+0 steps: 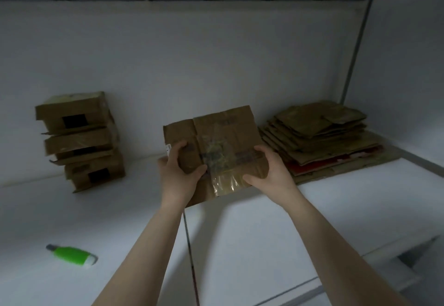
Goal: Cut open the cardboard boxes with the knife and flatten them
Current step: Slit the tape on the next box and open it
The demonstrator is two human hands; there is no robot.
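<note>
Holds flattened box (223,137) tilted above counter (120,209), left hand (179,173) and right hand (269,173) each curled round a side edge. Has knife (72,254) lying on counter left of box, stack (81,140) left of box, pile (319,137) just right.

Two bare hands, left hand (179,173) and right hand (271,173), each on a bare forearm: left forearm (149,245), right forearm (336,245), with uncovered skin along the whole visible length from the lower frame edge to the fingertips. Forearms slender and smooth, tapering evenly to narrow wrists; fingers slim, thumbs plainly shown, knuckles reading as low ridges on the backs of the hands. Light dim and the view slightly soft, so nails and finer skin detail cannot be made out; the wide lens stretches both forearms broad toward the bottom edge.
</note>
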